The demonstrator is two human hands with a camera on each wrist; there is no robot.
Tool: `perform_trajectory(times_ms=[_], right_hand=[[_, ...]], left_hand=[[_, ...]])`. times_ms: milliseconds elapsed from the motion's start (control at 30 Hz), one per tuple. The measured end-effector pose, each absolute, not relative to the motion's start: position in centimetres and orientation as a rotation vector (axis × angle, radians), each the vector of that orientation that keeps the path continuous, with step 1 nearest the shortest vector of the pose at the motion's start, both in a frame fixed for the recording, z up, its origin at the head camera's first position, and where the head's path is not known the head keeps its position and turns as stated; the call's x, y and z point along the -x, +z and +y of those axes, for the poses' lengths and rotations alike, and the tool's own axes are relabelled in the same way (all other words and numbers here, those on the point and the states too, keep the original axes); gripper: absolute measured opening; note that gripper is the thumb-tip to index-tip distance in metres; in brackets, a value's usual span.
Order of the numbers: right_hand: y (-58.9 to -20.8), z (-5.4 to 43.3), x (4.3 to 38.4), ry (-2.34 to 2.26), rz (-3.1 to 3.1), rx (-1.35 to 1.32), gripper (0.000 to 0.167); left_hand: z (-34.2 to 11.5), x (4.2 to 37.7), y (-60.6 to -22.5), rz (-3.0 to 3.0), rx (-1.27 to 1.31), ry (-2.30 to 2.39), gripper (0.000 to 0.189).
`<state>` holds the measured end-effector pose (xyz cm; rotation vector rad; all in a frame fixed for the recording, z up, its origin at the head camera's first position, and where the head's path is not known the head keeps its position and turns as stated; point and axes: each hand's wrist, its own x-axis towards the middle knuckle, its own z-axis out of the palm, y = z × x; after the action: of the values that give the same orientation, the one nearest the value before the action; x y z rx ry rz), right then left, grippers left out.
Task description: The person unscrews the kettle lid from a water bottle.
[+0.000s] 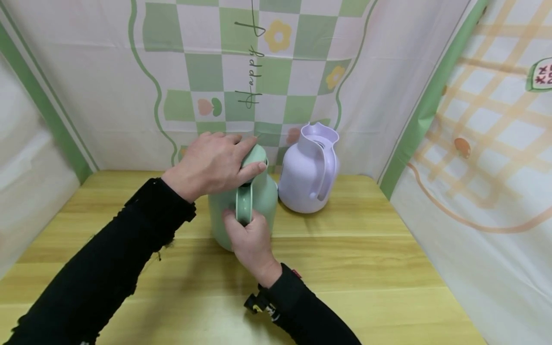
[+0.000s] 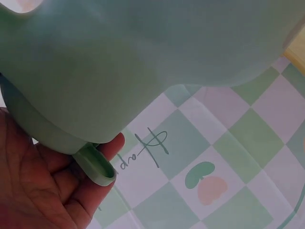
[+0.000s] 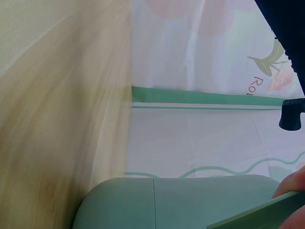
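A green vacuum jug (image 1: 220, 225) stands upright on the wooden table, its handle (image 1: 244, 205) turned towards me. My left hand (image 1: 211, 163) reaches over the top and grips the green lid (image 1: 257, 154), thumb on the near side. In the left wrist view, fingers (image 2: 112, 145) lie around a small tab (image 2: 97, 164) at the lid's edge. Lower down, my right hand (image 1: 252, 242) holds the handle. The right wrist view catches the jug's body (image 3: 190, 200), with parts of that hand at the right edge.
A lilac jug (image 1: 304, 177) stands just right of the green one, its spouted top uncovered and its handle facing forward right. Behind the wooden table (image 1: 345, 268) hangs a checked cloth (image 1: 276, 76). More printed cloth (image 1: 487, 158) borders the right side.
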<state>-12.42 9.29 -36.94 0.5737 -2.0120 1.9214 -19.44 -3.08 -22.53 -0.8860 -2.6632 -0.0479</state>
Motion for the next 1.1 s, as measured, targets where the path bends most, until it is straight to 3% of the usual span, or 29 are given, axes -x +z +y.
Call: perform_trajectory(times_ms=[767,1100], right_hand=[[-36.9,9.4,12.5,1.963,-1.982,-0.635,0.051],[-36.9,9.5,12.4,1.954,-1.983,-0.641,0.052]], left_hand=[[-2.5,18.2,-23.1,-2.495,0.748,-0.025,0.064],[-2.4,18.6,-23.1,-2.575,0.745,-0.137,0.069]])
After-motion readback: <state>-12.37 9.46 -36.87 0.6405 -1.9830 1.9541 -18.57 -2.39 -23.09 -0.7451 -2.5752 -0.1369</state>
